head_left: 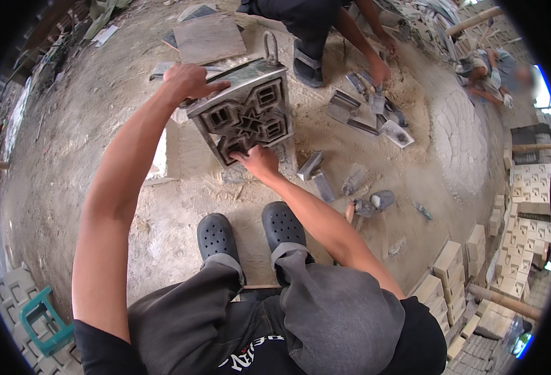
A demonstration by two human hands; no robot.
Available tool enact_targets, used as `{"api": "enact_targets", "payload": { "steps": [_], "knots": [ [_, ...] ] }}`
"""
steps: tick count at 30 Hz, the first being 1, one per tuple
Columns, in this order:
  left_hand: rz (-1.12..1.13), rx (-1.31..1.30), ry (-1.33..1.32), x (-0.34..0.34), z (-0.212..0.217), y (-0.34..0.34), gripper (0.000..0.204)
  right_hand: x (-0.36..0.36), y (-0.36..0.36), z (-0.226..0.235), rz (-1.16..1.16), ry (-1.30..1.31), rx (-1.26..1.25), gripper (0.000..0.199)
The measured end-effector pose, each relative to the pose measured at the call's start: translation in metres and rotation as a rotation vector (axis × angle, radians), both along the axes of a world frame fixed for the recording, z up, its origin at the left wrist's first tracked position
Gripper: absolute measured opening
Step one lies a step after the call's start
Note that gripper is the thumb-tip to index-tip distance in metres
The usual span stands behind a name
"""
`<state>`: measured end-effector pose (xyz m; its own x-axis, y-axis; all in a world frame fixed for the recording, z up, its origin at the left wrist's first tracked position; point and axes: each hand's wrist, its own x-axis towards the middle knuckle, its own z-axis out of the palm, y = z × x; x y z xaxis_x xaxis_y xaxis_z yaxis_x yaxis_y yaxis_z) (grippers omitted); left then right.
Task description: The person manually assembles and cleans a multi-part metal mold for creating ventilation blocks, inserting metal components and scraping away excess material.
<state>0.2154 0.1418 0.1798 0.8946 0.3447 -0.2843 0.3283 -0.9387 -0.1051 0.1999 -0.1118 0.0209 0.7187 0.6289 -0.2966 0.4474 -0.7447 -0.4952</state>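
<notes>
Metal block mould (244, 112) stands tilted on the sandy floor (88, 125), just ahead of the black clogs (216, 236). Left hand (188, 81) fingers clamp its top edge; right hand (258, 160) fingers grip its lower corner. Cavities look empty (interior partly shadowed); judged mid-handling, casting not yet released.

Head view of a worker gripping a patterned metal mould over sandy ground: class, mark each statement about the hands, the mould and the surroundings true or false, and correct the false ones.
1. Both hands are on the metal mould. True: the left hand grips its upper left edge, the right hand its lower corner.
2. The mould lies flat on the ground. False: it is tilted up between the hands.
3. The person wears dark perforated clogs. True.
4. No one else is in view. False: a second person crouches beyond the mould, hands at metal parts on the sand.
5. Pale patterned blocks are stacked at the right. True.
</notes>
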Motion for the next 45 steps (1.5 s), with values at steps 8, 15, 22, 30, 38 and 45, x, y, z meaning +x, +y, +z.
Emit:
{"api": "enact_targets", "payload": {
  "steps": [8,15,22,30,38,45],
  "knots": [
    [0.047,-0.014,0.101,-0.007,0.006,0.005,0.093,0.065,-0.098,-0.007,-0.419,0.02,0.127,0.054],
    [0.069,-0.009,0.102,-0.005,0.003,0.01,0.093,0.122,-0.126,-0.022,-0.404,0.292,-0.293,0.068],
    [0.058,-0.023,0.075,0.005,0.002,0.004,0.093,0.153,-0.152,-0.055,-0.501,0.572,-0.127,0.046],
    [0.046,0.014,0.078,0.0,-0.005,0.013,0.095,0.086,-0.195,-0.037,-0.236,0.098,0.247,0.052],
    [-0.019,0.012,0.005,0.004,-0.006,0.008,0.092,0.058,-0.215,0.003,-0.121,-0.053,0.218,0.049],
    [0.017,0.002,0.049,0.0,0.002,0.009,0.091,0.042,-0.208,0.012,-0.169,-0.051,0.127,0.036]
  ]
}}
